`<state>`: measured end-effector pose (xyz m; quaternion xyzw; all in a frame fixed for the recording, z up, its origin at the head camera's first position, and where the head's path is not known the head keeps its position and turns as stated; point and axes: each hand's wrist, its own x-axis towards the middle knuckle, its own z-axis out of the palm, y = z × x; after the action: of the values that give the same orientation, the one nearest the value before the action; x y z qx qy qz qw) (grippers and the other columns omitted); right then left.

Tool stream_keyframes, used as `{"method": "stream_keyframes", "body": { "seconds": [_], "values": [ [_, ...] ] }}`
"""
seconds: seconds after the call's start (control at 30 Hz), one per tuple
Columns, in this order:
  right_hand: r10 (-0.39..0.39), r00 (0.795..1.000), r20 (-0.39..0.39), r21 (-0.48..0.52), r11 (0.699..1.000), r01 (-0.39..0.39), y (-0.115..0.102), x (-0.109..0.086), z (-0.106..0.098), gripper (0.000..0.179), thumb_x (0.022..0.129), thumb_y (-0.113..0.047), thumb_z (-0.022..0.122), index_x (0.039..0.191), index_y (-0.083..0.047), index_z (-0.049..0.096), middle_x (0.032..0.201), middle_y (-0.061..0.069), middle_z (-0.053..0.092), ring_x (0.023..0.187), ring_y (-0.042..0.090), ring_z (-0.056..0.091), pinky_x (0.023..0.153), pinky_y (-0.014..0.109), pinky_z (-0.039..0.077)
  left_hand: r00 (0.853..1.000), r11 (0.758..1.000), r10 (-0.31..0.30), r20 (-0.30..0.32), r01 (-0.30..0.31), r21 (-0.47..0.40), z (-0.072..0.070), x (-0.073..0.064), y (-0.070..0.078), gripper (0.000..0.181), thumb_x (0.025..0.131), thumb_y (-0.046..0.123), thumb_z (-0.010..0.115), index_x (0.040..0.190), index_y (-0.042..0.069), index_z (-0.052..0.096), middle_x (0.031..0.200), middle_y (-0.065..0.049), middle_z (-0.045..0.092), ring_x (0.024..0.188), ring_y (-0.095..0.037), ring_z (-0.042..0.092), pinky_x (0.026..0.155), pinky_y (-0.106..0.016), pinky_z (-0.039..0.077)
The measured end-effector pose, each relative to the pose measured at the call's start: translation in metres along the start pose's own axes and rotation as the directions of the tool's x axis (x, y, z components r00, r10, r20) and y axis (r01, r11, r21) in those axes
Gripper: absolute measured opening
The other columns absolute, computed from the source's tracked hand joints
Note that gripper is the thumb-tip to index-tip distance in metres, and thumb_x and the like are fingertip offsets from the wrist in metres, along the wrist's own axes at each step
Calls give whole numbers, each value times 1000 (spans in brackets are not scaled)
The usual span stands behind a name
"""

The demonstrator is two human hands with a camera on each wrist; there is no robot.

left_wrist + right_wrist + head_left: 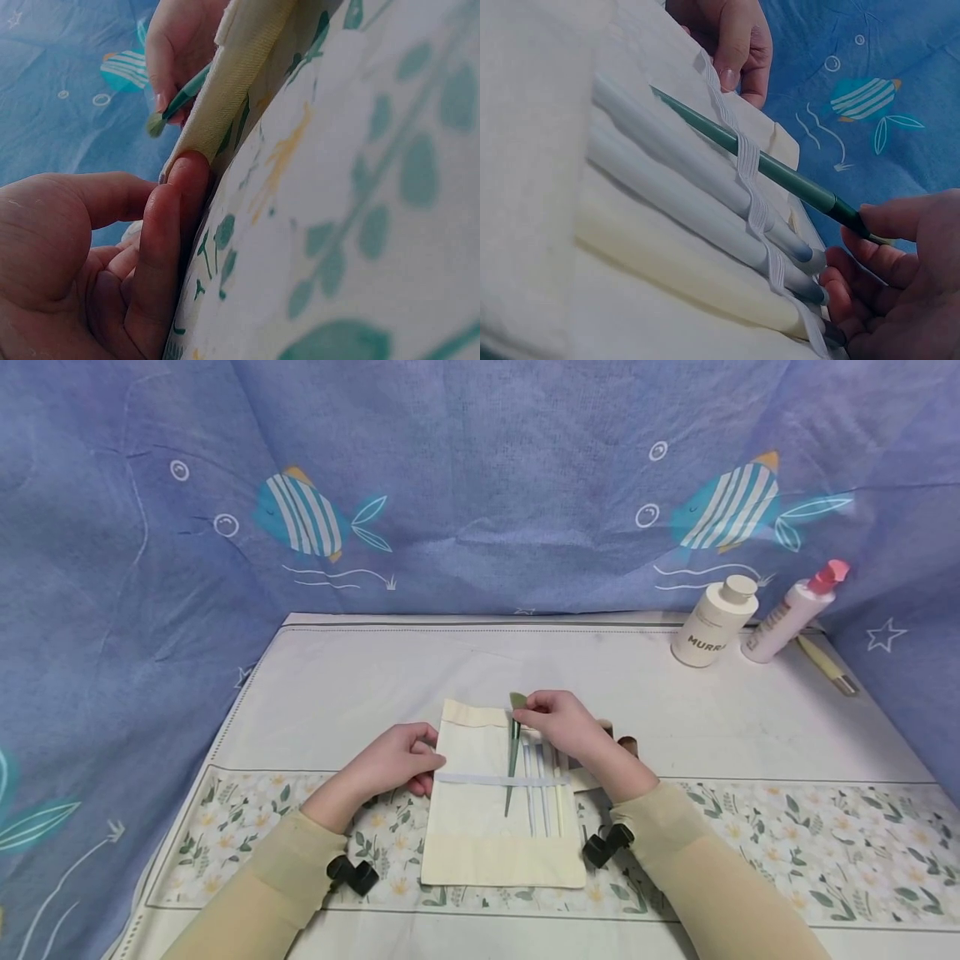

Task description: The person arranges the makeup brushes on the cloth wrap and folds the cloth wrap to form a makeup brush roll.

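Note:
A cream cloth brush roll (465,814) lies open on the table, with a white elastic band (480,779) across it. My left hand (405,756) pinches the roll's left edge between thumb and fingers (161,225). In my right hand (558,718), thumb and fingertips pinch a green makeup brush (787,178) near its bristle end. The brush's handle passes under the elastic, its tapered tip lying over the cloth above the lower pocket. To its right, two pale-handled brushes (682,199) and a yellowish one (682,274) sit under the same band, handles in the pocket.
Brown brush heads (628,745) show beside the right wrist, partly hidden by it. At the back right stand a white bottle (708,627) and a pink pump bottle (783,622), with a yellow-handled brush (825,664) lying beside them. A blue fish-print curtain (480,485) hangs behind the table.

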<state>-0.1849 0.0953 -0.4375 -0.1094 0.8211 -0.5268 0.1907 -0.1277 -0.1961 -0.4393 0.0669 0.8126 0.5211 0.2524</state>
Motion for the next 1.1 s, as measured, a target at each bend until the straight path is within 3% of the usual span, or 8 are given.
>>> {"method": "stream_keyframes", "body": {
  "seconds": [0.47, 0.8, 1.1],
  "values": [
    [-40, 998, 42, -80, 996, 43, 2, 0, 3, 21, 101, -27, 68, 93, -10, 59, 79, 2, 49, 70, 22, 42, 68, 35, 39, 1000, 1000, 4, 3, -4, -7, 0, 0, 0, 25, 100, 9, 63, 119, -3, 53, 70, -6, 69, 58, -16, 68, 58, -31, 62],
    [-69, 996, 48, -125, 989, 74, 1, -1, 3, 16, 100, -25, 69, 99, -9, 65, 101, 4, 61, 85, 22, 51, 77, 35, 43, 1000, 1000, 5, 1, -5, -7, -1, 0, 0, 25, 100, 10, 63, 119, -3, 52, 70, -6, 69, 59, -16, 68, 57, -31, 62],
    [-108, 991, 74, -129, 985, 117, 3, -1, 4, 19, 100, -24, 69, 91, -10, 61, 113, 6, 62, 93, 23, 51, 79, 36, 42, 1000, 1000, 4, 9, -4, -7, -1, 0, 1, 25, 101, 10, 62, 119, -3, 52, 70, -6, 69, 58, -16, 68, 57, -31, 62]
  ]
}}
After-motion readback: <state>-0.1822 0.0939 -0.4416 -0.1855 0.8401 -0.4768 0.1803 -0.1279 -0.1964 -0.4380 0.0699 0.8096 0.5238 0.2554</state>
